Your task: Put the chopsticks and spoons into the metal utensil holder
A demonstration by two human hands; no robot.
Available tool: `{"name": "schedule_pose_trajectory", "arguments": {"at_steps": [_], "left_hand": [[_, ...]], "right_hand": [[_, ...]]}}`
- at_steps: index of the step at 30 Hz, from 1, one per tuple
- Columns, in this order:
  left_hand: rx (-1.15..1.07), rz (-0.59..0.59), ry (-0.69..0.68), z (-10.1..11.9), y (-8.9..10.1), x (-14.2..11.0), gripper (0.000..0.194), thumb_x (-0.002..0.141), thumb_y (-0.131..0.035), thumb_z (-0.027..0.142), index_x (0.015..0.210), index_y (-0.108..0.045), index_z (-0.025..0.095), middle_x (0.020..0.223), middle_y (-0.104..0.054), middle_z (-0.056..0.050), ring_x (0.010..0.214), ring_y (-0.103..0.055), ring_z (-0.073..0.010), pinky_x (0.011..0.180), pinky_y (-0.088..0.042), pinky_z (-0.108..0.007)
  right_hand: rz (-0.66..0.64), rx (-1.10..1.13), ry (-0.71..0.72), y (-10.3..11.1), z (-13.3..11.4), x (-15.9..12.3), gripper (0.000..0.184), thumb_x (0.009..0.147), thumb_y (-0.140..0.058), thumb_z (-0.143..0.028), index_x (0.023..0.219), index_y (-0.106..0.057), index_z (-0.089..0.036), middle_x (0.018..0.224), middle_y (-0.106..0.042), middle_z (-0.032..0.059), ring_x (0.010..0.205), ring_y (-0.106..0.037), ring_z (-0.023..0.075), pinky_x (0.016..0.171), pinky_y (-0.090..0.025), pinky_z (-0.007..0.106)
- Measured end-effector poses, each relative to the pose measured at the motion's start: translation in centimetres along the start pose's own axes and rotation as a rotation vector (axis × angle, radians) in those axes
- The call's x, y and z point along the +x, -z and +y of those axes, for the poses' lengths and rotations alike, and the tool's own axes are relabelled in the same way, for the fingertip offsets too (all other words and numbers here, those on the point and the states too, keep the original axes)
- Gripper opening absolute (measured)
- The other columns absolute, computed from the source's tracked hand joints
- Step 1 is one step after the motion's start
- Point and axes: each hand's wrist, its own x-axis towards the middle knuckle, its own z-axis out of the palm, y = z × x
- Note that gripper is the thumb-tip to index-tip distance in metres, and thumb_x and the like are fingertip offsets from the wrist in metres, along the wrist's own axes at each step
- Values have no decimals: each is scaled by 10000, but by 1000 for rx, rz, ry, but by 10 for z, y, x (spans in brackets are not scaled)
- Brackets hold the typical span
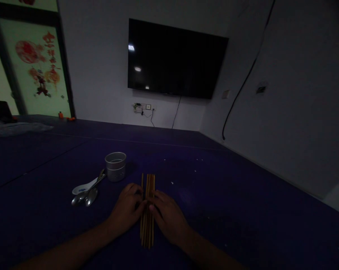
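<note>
Several wooden chopsticks point(147, 225) lie side by side on the dark blue surface, pointing away from me. From the left, my left hand point(127, 207) curls its fingers against the bundle, thumb on top near the middle. My right hand point(169, 217) closes on it from the right, its thumb and fingertips touching the sticks. One chopstick stands slightly apart at the left of the bunch. To the left is a round metal cup point(115, 167). Beside the cup lie a white spoon point(83, 187) and two metal spoons point(91, 197), their handles crossing near the cup.
The blue tabletop point(228, 195) has small white scraps and seams. Clear plastic wrapping point(17, 128) lies at the far left. A wall-mounted television point(176, 60) hangs behind, with sockets and cables point(143, 107) below. A loose black cable point(239, 90) runs down the right wall.
</note>
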Motion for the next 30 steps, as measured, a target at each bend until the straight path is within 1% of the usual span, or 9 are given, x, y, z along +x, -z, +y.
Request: {"name": "schedule_pose_trajectory", "arguments": {"at_steps": [3, 5, 6, 9, 11, 14, 16, 23, 30], "left_hand": [[10, 16, 0, 0, 0, -1, 178, 814, -494, 208, 675, -604, 191, 958, -614, -50, 962, -533, -211, 861, -453, -399], [25, 46, 13, -2, -1, -2, 105, 799, -503, 210, 765, -600, 192, 964, -621, -57, 962, -545, -217, 864, -460, -401], [32, 65, 18, -4, -2, -2, 113, 796, -503, 216, 844, -603, 193, 992, -625, -64, 982, -548, -223, 875, -460, -408], [62, 75, 31, -12, -6, -4, 331, 819, -481, 263, 1134, -554, 193, 1173, -598, -100, 1112, -519, -248, 946, -428, -451], [100, 12, 48, -16, -8, -5, 412, 831, -468, 297, 1225, -522, 189, 1255, -567, -109, 1187, -478, -268, 990, -389, -489], [147, -106, 90, -17, -9, -5, 417, 838, -451, 316, 1222, -551, 190, 1293, -554, -98, 1249, -426, -286, 1029, -330, -534], [162, -137, 106, -15, -8, -5, 418, 836, -455, 318, 1217, -564, 184, 1295, -555, -101, 1260, -416, -290, 1038, -308, -548], [183, -126, 63, -7, -2, -6, 418, 825, -488, 335, 1214, -571, 208, 1257, -588, -92, 1226, -455, -283, 1034, -287, -565], [136, -128, 2, -3, 0, -5, 385, 823, -499, 327, 1186, -593, 239, 1230, -605, -81, 1187, -489, -273, 1025, -314, -561]], "right_hand": [[-2, 3, -7, 0, 1, 0, 329, 937, -372, -292, 1169, -594, -223, 1274, -556, 62, 1210, -465, 199, 1030, -356, 392], [13, 4, -20, 0, 1, 0, 336, 930, -375, -274, 1186, -586, -220, 1282, -551, 69, 1211, -468, 207, 1029, -359, 402], [22, 6, -25, 0, 2, 1, 344, 926, -374, -259, 1201, -577, -219, 1287, -549, 70, 1207, -473, 208, 1030, -360, 405], [24, 13, -32, -1, 3, 1, 369, 907, -374, -212, 1229, -555, -213, 1277, -560, 66, 1182, -499, 199, 1023, -374, 396], [18, 7, -39, -1, 4, 1, 374, 895, -384, -199, 1224, -562, -207, 1267, -569, 66, 1176, -506, 197, 1016, -385, 388], [21, -12, -44, -3, 5, 0, 386, 879, -402, -189, 1231, -561, -199, 1274, -564, 74, 1186, -500, 202, 1014, -389, 388], [17, -16, -33, -3, 5, 0, 392, 871, -409, -180, 1231, -562, -199, 1277, -562, 77, 1186, -500, 203, 1012, -392, 387], [-2, -6, -15, -3, 6, 0, 386, 863, -434, -193, 1226, -567, -201, 1280, -557, 80, 1192, -496, 204, 1011, -395, 380], [12, 8, -7, -3, 5, 0, 385, 854, -449, -184, 1217, -574, -208, 1281, -558, 75, 1199, -491, 207, 1030, -374, 391]]}}
